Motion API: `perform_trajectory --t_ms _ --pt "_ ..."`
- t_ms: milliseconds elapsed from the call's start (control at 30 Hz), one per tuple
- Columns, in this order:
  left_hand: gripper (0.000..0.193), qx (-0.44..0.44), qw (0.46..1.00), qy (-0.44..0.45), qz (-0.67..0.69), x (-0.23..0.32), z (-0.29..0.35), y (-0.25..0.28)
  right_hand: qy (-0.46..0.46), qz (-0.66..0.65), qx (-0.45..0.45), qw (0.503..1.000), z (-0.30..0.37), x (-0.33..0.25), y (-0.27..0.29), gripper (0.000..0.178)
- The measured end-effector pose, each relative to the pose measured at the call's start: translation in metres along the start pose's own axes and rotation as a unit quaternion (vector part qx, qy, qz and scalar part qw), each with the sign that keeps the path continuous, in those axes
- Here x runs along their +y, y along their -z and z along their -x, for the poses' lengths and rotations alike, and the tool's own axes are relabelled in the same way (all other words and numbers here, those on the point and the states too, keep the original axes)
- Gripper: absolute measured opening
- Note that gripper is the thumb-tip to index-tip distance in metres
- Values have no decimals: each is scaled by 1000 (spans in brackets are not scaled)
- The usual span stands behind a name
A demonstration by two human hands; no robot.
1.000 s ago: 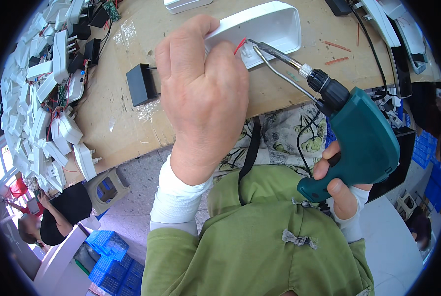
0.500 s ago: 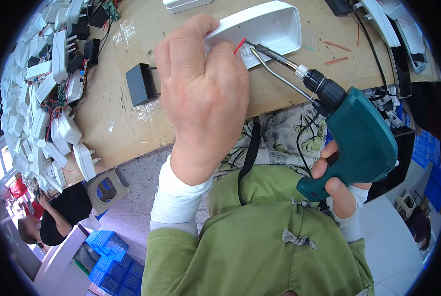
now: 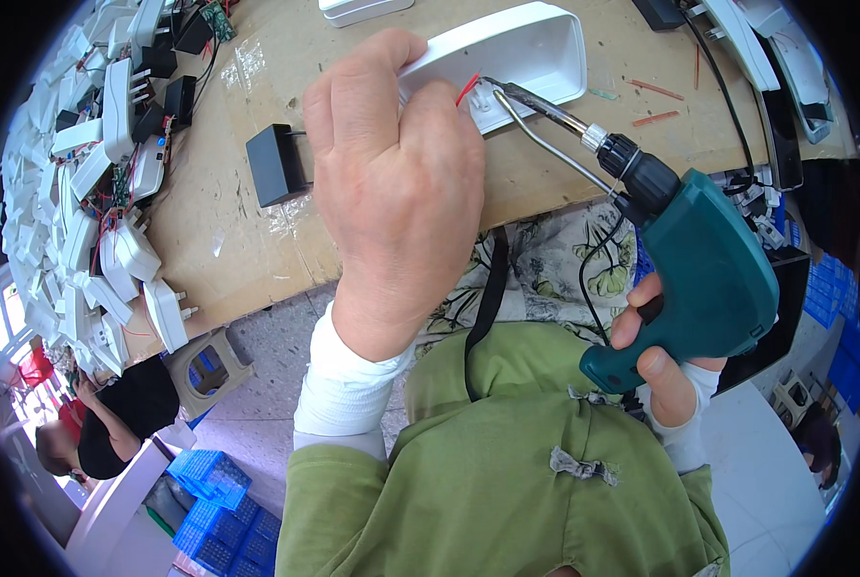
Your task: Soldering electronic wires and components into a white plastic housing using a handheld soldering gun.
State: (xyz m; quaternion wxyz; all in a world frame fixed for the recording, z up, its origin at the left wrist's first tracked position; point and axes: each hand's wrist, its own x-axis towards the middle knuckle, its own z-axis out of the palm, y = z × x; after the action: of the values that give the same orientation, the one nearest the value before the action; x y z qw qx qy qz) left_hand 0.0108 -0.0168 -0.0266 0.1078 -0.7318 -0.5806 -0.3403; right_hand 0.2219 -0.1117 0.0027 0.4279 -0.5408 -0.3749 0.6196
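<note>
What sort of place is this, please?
Probably an electronics assembly or repair workshop: the right hand grips a green soldering gun near a red wire, white plug-in units lie heaped on the workbench, and blue crates stand stacked nearby.

Hollow white casing (image 3: 545,69), red wire (image 3: 466,90) over its interior, green soldering gun (image 3: 714,264), tip (image 3: 493,83) at wire's end

From where I stand, the left hand (image 3: 396,163) is over the desk (image 3: 276,87), back upward, fingers bent, tips partly hidden, its wrist (image 3: 377,322) just short of the near edge. The right hand (image 3: 666,370), on the body's side of the desk, curls in a grip, thumb showing.
</note>
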Motion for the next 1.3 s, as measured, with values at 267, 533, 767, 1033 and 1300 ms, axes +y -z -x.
perform_trajectory --t_ms 267,533,767,1033,1300 --pt "6 1 1000 5 0 0 1 -1 -16 -3 15 1000 0 -2 -3 65" --pt "5 4 1000 3 2 0 0 -1 -11 9 15 1000 0 -4 -3 66" --pt "6 -3 1000 7 4 1 0 0 18 14 -2 1000 3 -3 5 67" --pt "9 35 999 -8 -26 2 -1 -4 62 -63 4 996 5 1 17 76" --pt "7 31 999 -25 -23 1 -1 -3 95 -85 -45 991 -10 2 30 83"
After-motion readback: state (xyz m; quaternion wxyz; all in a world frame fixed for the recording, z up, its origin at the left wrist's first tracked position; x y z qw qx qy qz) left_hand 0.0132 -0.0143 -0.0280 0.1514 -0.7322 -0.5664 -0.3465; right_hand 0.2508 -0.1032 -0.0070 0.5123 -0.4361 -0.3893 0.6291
